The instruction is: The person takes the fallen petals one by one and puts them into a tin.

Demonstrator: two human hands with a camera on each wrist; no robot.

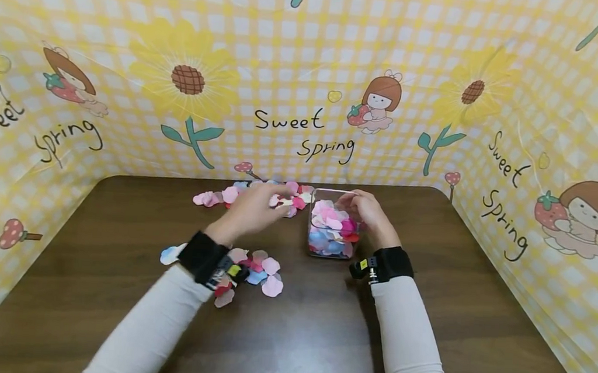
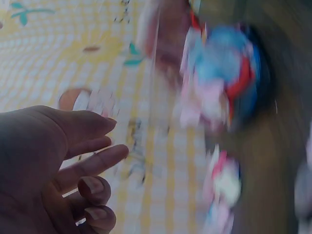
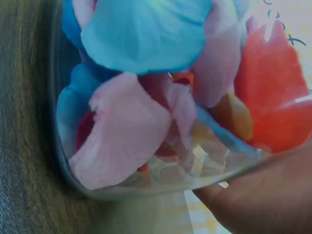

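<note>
A clear square container (image 1: 334,243) stands on the table, filled with pink, blue, red and white fabric petals (image 1: 330,215). My right hand (image 1: 370,214) holds it at its far right side, the fingers bent about the wall near the rim. Close up in the right wrist view, blue and pink petals (image 3: 122,131) press against the see-through wall. To the container's left, my left hand (image 1: 251,209) hovers over a pile of petals (image 1: 213,198). Its fingers are loosely bent with nothing between them, as the left wrist view shows on this hand (image 2: 63,165).
Nearer to me, a second scatter of petals (image 1: 271,275) lies on the dark wooden table (image 1: 296,350), partly hidden beneath my left wrist. A yellow checked cloth (image 1: 288,51) with printed flowers and lettering walls the table at the back and sides.
</note>
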